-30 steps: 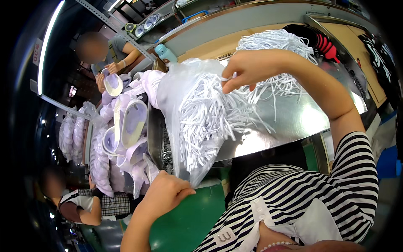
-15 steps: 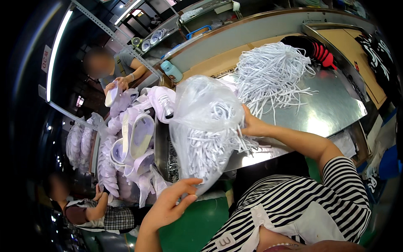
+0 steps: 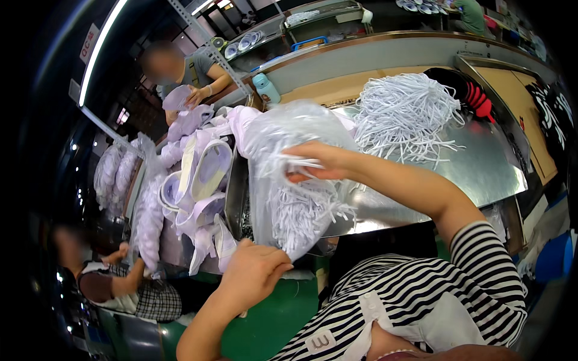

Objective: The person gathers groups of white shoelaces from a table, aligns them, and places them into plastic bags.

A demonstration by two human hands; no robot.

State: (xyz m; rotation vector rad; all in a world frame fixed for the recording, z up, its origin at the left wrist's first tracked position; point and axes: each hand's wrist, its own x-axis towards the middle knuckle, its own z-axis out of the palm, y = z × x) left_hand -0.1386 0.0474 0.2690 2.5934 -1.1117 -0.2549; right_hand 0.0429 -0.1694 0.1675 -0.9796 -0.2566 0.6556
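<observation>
A clear plastic bag (image 3: pixel 260 195) full of white shoelaces (image 3: pixel 301 216) lies at the table's near left edge. My left hand (image 3: pixel 256 271) is closed on the bag's lower corner. Over the upper part of the bag, my right hand (image 3: pixel 319 161) has its fingers curled around a bunch of the laces, whose white strands show beside the fingers; some fingertips are hidden among them. A large loose heap of white shoelaces (image 3: pixel 403 114) is spread on the metal tabletop (image 3: pixel 481 165) to the right of the bag.
Pale lilac shoe parts (image 3: pixel 211 165) are piled left of the bag. A co-worker (image 3: pixel 198 72) handles one at the far left; another person (image 3: pixel 129 286) stands at lower left. A light-blue bottle (image 3: pixel 266 89) and a black-and-red bundle (image 3: pixel 475 99) are at the table's far side.
My right hand has moved left from the bag's right edge onto the laces and closed on them. My left hand has gone from loosely curled to closed on the bag's corner.
</observation>
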